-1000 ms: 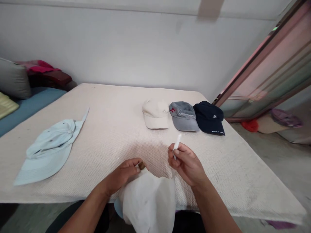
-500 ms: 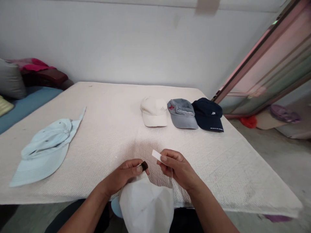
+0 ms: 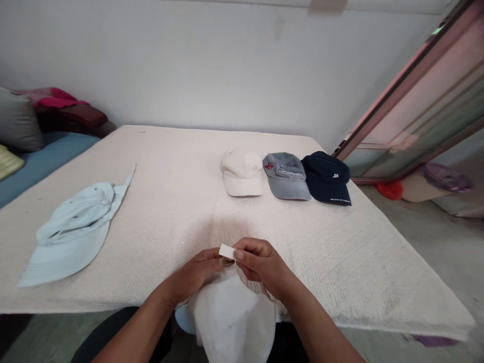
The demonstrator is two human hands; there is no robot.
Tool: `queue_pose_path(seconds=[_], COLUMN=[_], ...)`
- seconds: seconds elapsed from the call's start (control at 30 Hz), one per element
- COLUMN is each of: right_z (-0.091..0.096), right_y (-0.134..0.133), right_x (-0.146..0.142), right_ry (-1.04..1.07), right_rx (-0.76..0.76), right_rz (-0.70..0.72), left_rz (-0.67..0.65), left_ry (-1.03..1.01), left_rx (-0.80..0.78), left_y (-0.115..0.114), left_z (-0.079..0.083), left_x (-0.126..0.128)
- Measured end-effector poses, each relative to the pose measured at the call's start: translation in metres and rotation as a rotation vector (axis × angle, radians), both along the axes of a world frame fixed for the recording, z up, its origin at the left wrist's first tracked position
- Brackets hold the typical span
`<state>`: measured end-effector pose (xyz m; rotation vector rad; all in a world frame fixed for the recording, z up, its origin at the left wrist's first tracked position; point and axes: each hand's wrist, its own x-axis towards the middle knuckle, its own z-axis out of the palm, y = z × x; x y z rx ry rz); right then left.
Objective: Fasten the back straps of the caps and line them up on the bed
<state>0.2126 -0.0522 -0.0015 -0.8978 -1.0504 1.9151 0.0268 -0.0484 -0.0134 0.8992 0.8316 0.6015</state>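
My left hand (image 3: 194, 275) and my right hand (image 3: 259, 264) meet at the near edge of the table, fingers pinched. Both grip the back of a white cap (image 3: 232, 322) that hangs off the table toward me. My right fingers pinch the cap's white strap end (image 3: 227, 250) and bring it against the spot where my left fingers hold the cap; the small dark buckle is hidden now. A pale blue sun hat (image 3: 73, 229) lies to the left on the table.
Three caps lie in a row at the far right of the cream-covered table (image 3: 177, 201): a cream cap (image 3: 242, 173), a grey cap (image 3: 285, 176) and a navy cap (image 3: 327, 179). A blue mattress with cushions (image 3: 22, 136) lies to the left, a leaning framed panel (image 3: 416, 106) to the right.
My right hand has brought the white strap down and to the left, from held upright to meeting my left fingers at the cap's back. The dark buckle is now covered.
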Motion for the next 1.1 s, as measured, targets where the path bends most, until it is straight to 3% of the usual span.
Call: queue_pose_path(seconds=[0.27, 0.63, 1.1], right_z=[0.008, 0.006, 0.006], right_y=[0.002, 0.000, 0.001], right_x=[0.014, 0.005, 0.009], right_ry=[-0.036, -0.239, -0.285], right_rx=[-0.032, 0.019, 0.078], right_rz=[-0.077, -0.031, 0.028], left_rz=[-0.035, -0.025, -0.035], left_ry=[-0.116, -0.172, -0.089], left_rx=[-0.122, -0.114, -0.107], left_y=[-0.004, -0.005, -0.003], left_z=[0.001, -0.005, -0.005], left_x=[-0.004, -0.011, -0.010])
